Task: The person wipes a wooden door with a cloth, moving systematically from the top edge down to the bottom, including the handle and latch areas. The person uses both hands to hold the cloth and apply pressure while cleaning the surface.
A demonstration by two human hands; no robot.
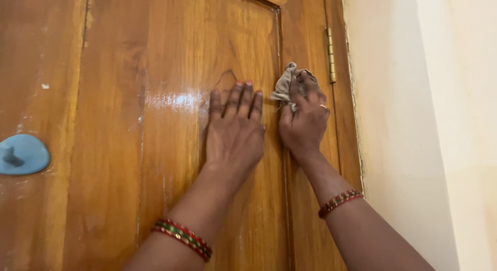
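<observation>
A glossy brown wooden door (pixel 171 53) fills most of the view. My left hand (pixel 235 128) lies flat on its raised panel, fingers spread and pointing up, holding nothing. Just to its right, my right hand (pixel 304 120) presses a crumpled grey-beige cloth (pixel 286 84) against the door's right stile, near the groove at the panel's edge. Part of the cloth is hidden under my fingers. Both wrists wear red and green bangles.
A brass hinge (pixel 330 56) sits on the door's right edge, just right of the cloth. A light blue plastic hook (pixel 22 154) is stuck on the door at the far left. A cream wall (pixel 414 120) stands to the right.
</observation>
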